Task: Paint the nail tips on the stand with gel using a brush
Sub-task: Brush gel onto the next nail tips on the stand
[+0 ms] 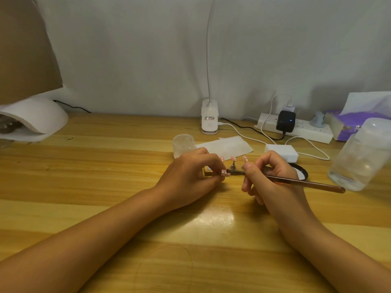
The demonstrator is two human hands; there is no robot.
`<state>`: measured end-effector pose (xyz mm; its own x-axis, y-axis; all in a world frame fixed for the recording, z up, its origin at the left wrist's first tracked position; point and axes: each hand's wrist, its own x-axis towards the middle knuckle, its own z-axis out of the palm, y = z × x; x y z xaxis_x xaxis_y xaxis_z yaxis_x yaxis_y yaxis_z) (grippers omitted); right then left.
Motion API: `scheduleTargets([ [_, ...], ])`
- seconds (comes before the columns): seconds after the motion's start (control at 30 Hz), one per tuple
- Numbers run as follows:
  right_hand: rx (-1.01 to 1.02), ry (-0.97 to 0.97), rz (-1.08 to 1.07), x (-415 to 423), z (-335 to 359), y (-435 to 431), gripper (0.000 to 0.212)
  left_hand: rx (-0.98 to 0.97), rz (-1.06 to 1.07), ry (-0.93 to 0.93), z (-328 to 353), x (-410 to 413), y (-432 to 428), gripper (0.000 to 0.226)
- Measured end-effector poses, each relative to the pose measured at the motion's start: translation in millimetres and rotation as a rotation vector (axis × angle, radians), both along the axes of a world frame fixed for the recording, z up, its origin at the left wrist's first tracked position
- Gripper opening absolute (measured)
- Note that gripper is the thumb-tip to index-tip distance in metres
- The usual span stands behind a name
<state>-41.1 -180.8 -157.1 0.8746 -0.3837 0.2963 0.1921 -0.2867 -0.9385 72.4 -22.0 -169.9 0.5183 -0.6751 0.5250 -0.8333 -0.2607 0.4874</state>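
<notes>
A small nail stand (233, 166) sits on the wooden desk between my hands, with pink dotted nail tips (245, 159) standing on its pegs. My left hand (190, 176) pinches one pink nail tip (225, 173) at its fingertips. My right hand (270, 176) grips a brown brush (306, 183) like a pen. The brush head points left and meets the held tip. Part of the stand is hidden behind my fingers.
A small clear jar (183, 144) and a white sheet (226, 148) lie behind the stand. A black ring-shaped lid (301, 172) and a clear plastic bottle (359, 155) are at the right. A white nail lamp (33, 121) stands far left; a power strip (296, 127) is at the back.
</notes>
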Motion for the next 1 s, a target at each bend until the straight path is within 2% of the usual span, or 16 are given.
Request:
scheduleTargets([
  [0.13, -0.042, 0.023, 0.066, -1.2, 1.0, 3.7, 0.017, 0.023, 0.002, -0.017, 0.0, -0.1, -0.3, 0.011],
  [0.53, -0.005, 0.012, -0.031, 0.5, -2.0, -0.4, 0.014, 0.000, 0.000, 0.005, 0.1, -1.0, 0.1, 0.007],
  [0.8, -0.048, 0.016, 0.060, -1.6, 1.2, 3.9, 0.017, 0.027, -0.003, -0.001, 1.0, -3.2, 0.7, 0.012],
  [1.0, -0.052, 0.044, 0.007, 0.5, -1.2, 1.4, 0.015, 0.025, 0.000, 0.009, 2.5, -3.5, -0.2, 0.009],
])
